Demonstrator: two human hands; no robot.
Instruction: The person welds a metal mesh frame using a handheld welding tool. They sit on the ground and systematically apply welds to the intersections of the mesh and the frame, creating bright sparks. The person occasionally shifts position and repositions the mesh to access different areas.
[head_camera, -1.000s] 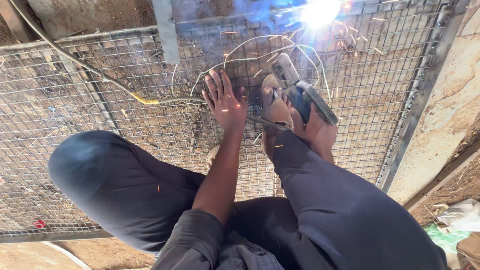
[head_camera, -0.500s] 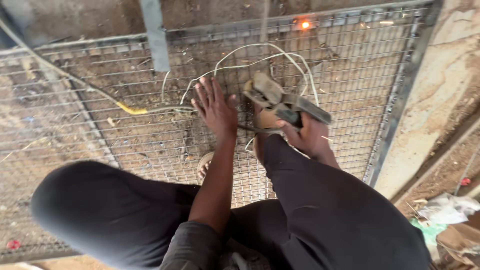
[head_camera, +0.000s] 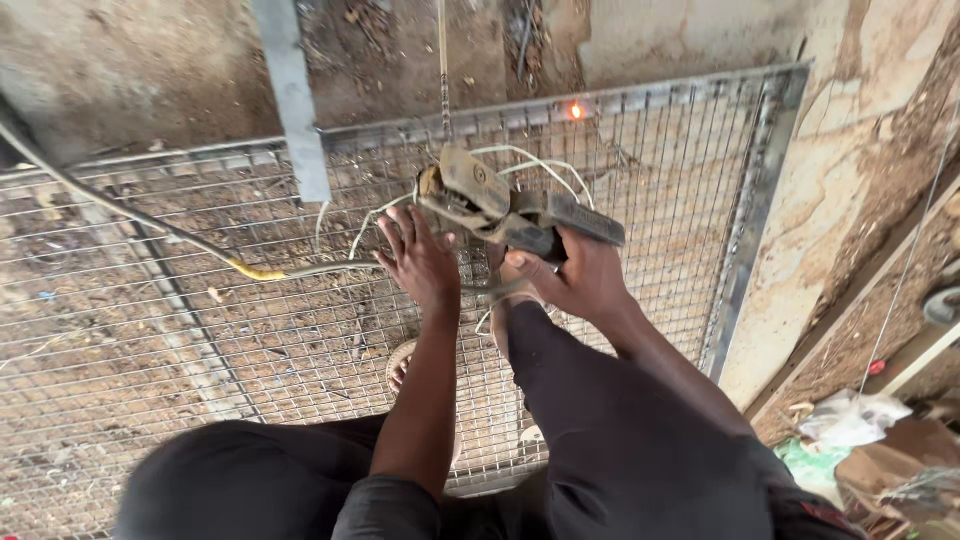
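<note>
Steel wire mesh panel (head_camera: 150, 340) in a metal frame lies on bare dirt, and the person crouches on it. From the panel's left edge a dark cable (head_camera: 120, 215) with a yellow sleeve runs toward the middle. Next comes the left hand (head_camera: 422, 262), fingers spread apart and pressed flat on the mesh near the far edge. Just beside it, the right hand (head_camera: 572, 275) is clamped around the dark handle of a worn electrode holder (head_camera: 500, 205), held tilted above the mesh. Pale wires (head_camera: 540, 165) loop behind the tool. A glowing orange spot (head_camera: 575, 110) sits on the far frame bar, toward the far right corner.
</note>
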